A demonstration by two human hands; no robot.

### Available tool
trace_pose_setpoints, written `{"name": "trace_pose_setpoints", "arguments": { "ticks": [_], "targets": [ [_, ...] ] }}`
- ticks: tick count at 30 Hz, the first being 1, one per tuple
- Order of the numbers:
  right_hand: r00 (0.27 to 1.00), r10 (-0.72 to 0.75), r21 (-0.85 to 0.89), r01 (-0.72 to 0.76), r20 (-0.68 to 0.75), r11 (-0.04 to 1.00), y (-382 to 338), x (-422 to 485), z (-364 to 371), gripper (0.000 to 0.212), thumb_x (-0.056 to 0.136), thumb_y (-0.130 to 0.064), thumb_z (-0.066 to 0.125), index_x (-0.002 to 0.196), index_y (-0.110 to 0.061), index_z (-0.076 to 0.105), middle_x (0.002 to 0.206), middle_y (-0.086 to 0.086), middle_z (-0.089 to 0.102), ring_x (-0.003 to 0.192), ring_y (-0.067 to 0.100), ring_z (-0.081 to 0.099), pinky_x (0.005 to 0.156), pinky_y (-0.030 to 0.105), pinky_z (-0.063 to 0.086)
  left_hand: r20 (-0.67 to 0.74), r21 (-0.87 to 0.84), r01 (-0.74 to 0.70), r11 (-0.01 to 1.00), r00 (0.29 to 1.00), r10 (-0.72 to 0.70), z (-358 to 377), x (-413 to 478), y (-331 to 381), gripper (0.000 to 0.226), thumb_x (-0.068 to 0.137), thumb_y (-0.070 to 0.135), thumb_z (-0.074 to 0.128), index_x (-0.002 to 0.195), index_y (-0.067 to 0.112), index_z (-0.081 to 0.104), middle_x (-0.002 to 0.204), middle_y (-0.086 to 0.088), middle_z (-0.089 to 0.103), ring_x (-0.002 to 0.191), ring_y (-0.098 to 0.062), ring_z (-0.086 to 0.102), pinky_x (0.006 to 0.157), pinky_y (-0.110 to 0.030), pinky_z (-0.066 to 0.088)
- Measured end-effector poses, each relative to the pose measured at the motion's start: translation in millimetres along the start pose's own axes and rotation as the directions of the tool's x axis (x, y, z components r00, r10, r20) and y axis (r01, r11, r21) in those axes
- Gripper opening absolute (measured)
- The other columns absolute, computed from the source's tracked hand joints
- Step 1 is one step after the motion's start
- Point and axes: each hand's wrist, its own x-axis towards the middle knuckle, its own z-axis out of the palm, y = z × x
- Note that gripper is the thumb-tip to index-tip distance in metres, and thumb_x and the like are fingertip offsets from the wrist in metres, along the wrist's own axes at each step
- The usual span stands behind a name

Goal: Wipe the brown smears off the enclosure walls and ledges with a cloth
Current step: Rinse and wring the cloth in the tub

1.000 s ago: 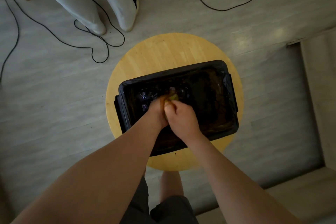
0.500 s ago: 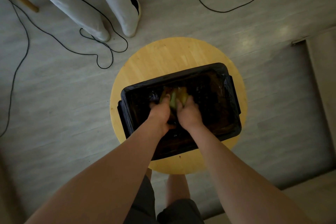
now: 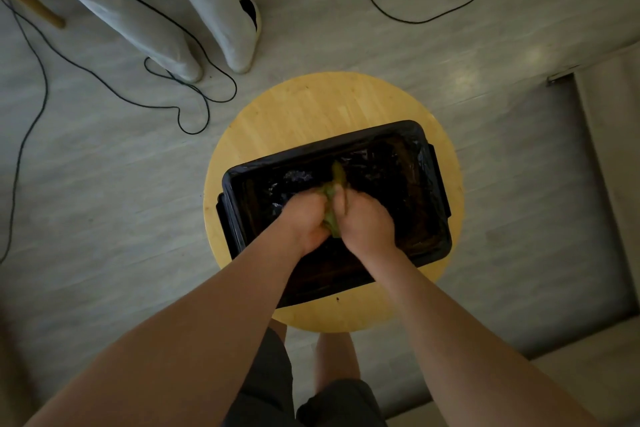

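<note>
A black rectangular tub (image 3: pixel 437 180), lined with shiny black plastic, sits on a round wooden stool top (image 3: pixel 311 114). Both my hands are over the middle of the tub. My left hand (image 3: pixel 304 218) and my right hand (image 3: pixel 367 218) grip a bunched yellow-green cloth (image 3: pixel 334 184) between them. One end of the cloth sticks up past my fingers; most of it is hidden by my hands. Brown smears show faintly on the tub's right and near inner walls.
A person's legs in light trousers (image 3: pixel 207 10) stand on the floor beyond the stool to the left. Black cables (image 3: pixel 194 107) loop across the floor at the left and top. A pale raised ledge (image 3: pixel 609 149) runs along the right side.
My hands have stayed together over the tub's middle, working the cloth; its free end now points up between my fingers. The camera has shifted slightly, so the stool sits lower in view.
</note>
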Motion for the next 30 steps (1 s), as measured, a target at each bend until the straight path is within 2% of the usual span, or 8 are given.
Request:
{"name": "trace_pose_setpoints", "arguments": {
  "ticks": [3,6,12,17,19,22,26,30],
  "targets": [
    [0.936,0.266,0.264,-0.323,0.230,0.909,16,17,-9,0.046,0.107,-0.056,0.033,0.121,-0.020,0.057,0.102,0.006,0.064,0.095,0.030,0.065,0.072,0.038,0.051,0.015,0.162,-0.031,0.986,0.999,0.029,-4,-2,-6,0.030,0.103,0.004,0.048,0.124,0.006,0.069,0.112,-0.018,0.075,0.105,-0.033,0.072,0.091,-0.047,0.060],
    [0.752,0.285,0.514,-0.628,0.594,0.585,10,18,-27,0.046,0.100,-0.072,0.038,0.127,-0.039,0.057,0.113,-0.006,0.067,0.105,0.018,0.064,0.076,0.034,0.052,-0.009,0.298,-0.028,0.954,0.999,0.032,-13,0,-4,0.033,0.101,0.006,0.049,0.124,0.015,0.071,0.110,-0.015,0.077,0.104,-0.034,0.073,0.090,-0.050,0.061],
    [0.800,0.448,0.513,-0.599,0.398,0.615,24,21,-18,0.030,0.109,-0.039,0.042,0.133,-0.022,0.051,0.116,0.005,0.061,0.098,0.027,0.062,0.059,0.033,0.056,-0.216,0.263,0.000,0.965,0.975,0.059,-17,10,-7,0.045,0.094,0.011,0.068,0.133,0.020,0.047,0.113,-0.011,0.066,0.099,-0.028,0.070,0.083,-0.043,0.062],
    [0.755,0.609,0.418,-0.648,0.242,0.637,10,25,10,0.038,0.107,-0.032,0.037,0.142,-0.020,0.031,0.123,0.018,0.056,0.098,0.039,0.061,0.082,0.058,0.060,-0.188,0.103,0.103,0.989,0.979,-0.083,-8,8,-15,0.050,0.095,0.038,0.068,0.140,0.025,0.050,0.127,-0.006,0.062,0.109,-0.027,0.062,0.074,-0.044,0.053],
    [0.799,0.497,0.292,-0.591,0.338,0.752,-7,18,10,0.030,0.108,-0.031,0.036,0.133,-0.017,0.042,0.116,0.014,0.058,0.102,0.037,0.062,0.086,0.051,0.058,-0.092,-0.118,0.166,0.979,0.980,-0.177,-1,4,-14,0.040,0.100,0.045,0.057,0.132,0.022,0.061,0.126,-0.012,0.067,0.113,-0.033,0.063,0.086,-0.055,0.053],
    [0.901,0.239,0.331,-0.363,0.361,0.871,-31,-7,-2,0.025,0.107,-0.031,0.038,0.102,-0.015,0.056,0.092,0.009,0.063,0.082,0.027,0.062,0.072,0.042,0.054,-0.060,-0.281,0.168,0.945,0.980,-0.192,-6,5,-9,0.047,0.104,0.052,0.047,0.115,0.014,0.071,0.107,-0.015,0.076,0.103,-0.031,0.069,0.083,-0.045,0.055],
    [0.986,0.015,0.385,-0.078,0.164,0.920,-44,-32,-23,0.034,0.103,-0.027,0.049,0.070,-0.018,0.046,0.057,0.001,0.050,0.050,0.017,0.049,0.046,0.032,0.035,0.007,-0.167,0.177,0.970,0.984,-0.179,-14,3,-1,0.041,0.105,0.033,0.049,0.074,0.014,0.067,0.068,-0.005,0.063,0.062,-0.018,0.066,0.063,-0.030,0.053],
    [0.995,-0.044,0.365,0.008,0.091,0.931,-35,-27,-19,0.031,0.097,-0.029,0.045,0.070,-0.014,0.046,0.057,-0.002,0.046,0.049,0.014,0.046,0.047,0.026,0.028,0.010,-0.150,0.129,0.980,0.992,-0.129,-7,-2,-2,0.025,0.103,0.018,0.050,0.087,0.012,0.068,0.078,-0.008,0.065,0.075,-0.021,0.065,0.070,-0.033,0.055]
  ]
}}
